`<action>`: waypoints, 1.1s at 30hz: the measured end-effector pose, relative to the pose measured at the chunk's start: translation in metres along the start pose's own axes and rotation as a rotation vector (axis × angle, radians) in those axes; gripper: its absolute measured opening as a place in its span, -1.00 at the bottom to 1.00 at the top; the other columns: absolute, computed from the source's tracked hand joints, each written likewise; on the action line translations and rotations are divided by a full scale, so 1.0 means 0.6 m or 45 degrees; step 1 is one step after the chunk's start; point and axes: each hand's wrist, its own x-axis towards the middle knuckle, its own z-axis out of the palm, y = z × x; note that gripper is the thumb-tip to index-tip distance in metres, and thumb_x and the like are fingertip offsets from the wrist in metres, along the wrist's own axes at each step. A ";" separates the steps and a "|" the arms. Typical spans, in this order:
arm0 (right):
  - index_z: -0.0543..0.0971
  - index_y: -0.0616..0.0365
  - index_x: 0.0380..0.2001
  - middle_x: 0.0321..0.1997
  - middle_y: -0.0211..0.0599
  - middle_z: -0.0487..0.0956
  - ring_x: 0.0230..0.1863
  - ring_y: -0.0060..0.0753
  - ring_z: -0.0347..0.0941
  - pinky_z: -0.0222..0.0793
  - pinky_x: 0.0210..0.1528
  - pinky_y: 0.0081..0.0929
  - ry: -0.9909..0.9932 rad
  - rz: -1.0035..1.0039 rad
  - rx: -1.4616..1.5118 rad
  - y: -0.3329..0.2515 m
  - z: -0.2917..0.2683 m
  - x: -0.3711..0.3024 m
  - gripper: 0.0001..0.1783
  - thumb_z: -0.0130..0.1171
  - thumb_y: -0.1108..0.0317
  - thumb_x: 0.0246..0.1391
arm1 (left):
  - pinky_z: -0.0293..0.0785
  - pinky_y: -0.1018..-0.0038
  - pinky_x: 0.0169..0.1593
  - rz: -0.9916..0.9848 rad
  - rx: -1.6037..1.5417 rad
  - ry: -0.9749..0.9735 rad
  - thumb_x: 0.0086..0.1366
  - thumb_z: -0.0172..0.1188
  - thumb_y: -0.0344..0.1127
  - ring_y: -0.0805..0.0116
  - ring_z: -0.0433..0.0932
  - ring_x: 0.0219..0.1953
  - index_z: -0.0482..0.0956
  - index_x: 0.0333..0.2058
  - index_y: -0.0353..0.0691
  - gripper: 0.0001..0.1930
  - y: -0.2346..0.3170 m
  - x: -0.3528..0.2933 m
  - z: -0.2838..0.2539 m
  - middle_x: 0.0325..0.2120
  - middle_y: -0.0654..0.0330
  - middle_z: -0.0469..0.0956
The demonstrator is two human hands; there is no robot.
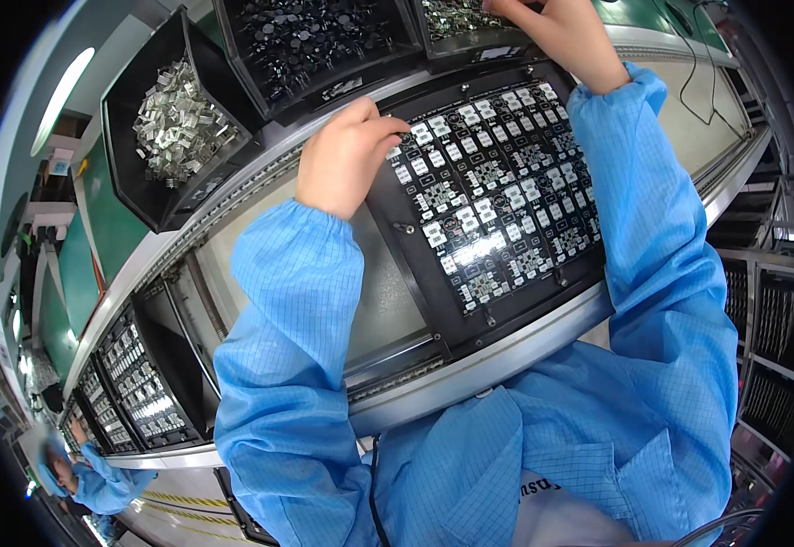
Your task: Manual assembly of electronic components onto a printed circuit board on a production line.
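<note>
My left hand (342,157) is at the upper left corner of a black circuit board panel (505,217) dotted with white and silver parts. Its thumb and forefinger are pinched together just over the panel's corner; whatever sits between them is too small to name. My right hand (572,38) reaches over a black bin of small silver metal parts (465,18) beyond the panel. Its fingers are bent together at the bin, partly cut off by the picture's upper edge, so what they grip is hidden. The panel lies in a black carrier frame (406,264) with small metal posts.
Beyond my left hand stand a bin of dark round parts (310,41) and a bin of silver metal pieces (178,128). The carrier rides on a conveyor with a metal rail (506,337). More loaded panels (137,374) and a co-worker in blue (96,479) are at the far left.
</note>
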 end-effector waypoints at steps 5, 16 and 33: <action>0.47 0.25 -0.22 -0.54 -0.42 0.50 -0.52 -0.70 0.36 0.29 -0.46 -0.69 0.011 -0.017 0.003 0.026 -0.008 0.008 -0.82 0.10 0.55 0.05 | 0.47 0.32 -0.30 0.035 0.228 -0.112 0.07 0.23 -0.30 0.20 0.52 -0.34 0.63 -0.34 -0.01 -0.86 -0.009 0.014 0.005 -0.47 0.23 0.43; 0.47 0.24 -0.23 -0.59 -0.38 0.47 -0.55 -0.65 0.35 0.29 -0.47 -0.63 -0.058 0.013 -0.083 0.050 -0.004 0.030 -0.83 0.09 0.49 0.06 | 0.51 0.34 -0.28 0.157 0.453 -0.241 0.01 0.15 -0.41 0.20 0.54 -0.32 0.64 -0.36 -0.07 -0.81 0.005 0.027 -0.006 -0.46 0.22 0.48; 0.47 0.26 -0.24 -0.58 -0.30 0.51 -0.54 -0.55 0.44 0.35 -0.44 -0.58 -0.127 0.006 -0.049 0.027 0.014 0.033 -0.82 0.09 0.49 0.04 | 0.50 0.33 -0.23 0.171 0.416 -0.219 0.03 0.06 -0.43 0.25 0.50 -0.22 0.55 -0.45 -0.18 -0.90 -0.001 0.010 0.005 -0.37 0.23 0.44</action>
